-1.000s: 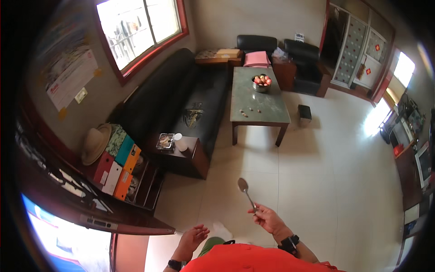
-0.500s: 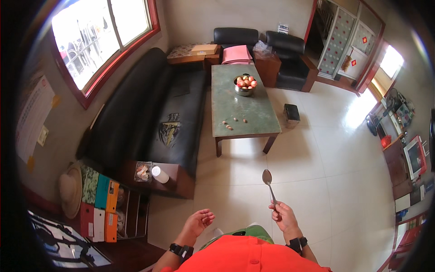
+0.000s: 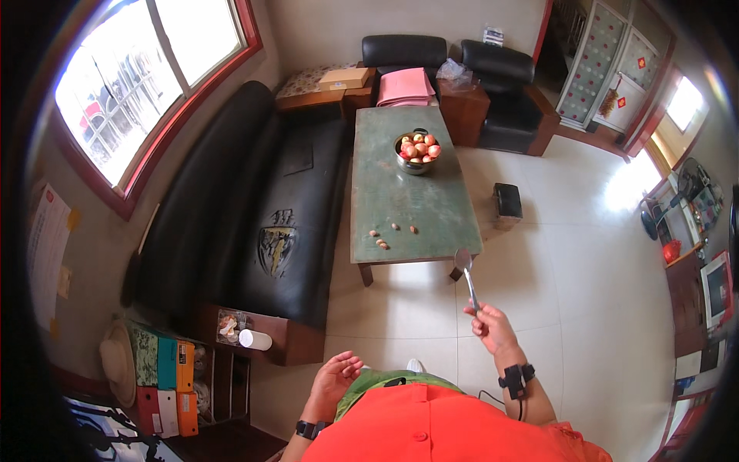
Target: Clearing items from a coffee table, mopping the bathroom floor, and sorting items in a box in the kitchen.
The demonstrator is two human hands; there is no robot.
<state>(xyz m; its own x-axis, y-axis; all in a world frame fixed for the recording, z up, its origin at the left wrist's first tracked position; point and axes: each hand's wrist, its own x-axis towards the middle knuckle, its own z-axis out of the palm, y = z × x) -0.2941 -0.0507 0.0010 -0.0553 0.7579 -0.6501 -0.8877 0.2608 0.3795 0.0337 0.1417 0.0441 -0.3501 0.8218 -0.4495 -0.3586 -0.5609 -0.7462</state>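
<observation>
1. At the left, a white cup [image 3: 255, 339] lies on its side or leans, I cannot tell which, on the wooden side table [image 3: 296, 343] at the near end of the black sofa [image 3: 308, 200]; it is well apart from both hands.
2. Next comes the left hand [image 3: 336, 379], near the body; its fingers are loosely curled and lie close together, with nothing seen between them.
3. Farther off and to the right of that hand, a few small brown pieces [image 3: 382, 244] lie on the near part of the green-topped bench [image 3: 408, 200]. A metal pot [image 3: 416, 167] heaped with red fruit [image 3: 419, 145] stands on its far half.
4. The spoon [image 3: 471, 288] is in the air on the far side of the right hand's fingers. Its long axis runs away from the body, leaning slightly left; the bowl is at the far end, across the bench's near right corner in this view. The height between them cannot be told.
5. The right hand [image 3: 494, 329] is the nearer one: its fingers pinch the handle's near end. The left is well apart from the spoon.
6. Rightward and farther, a small dark-topped stool [image 3: 508, 202] stands beside the bench.
</observation>
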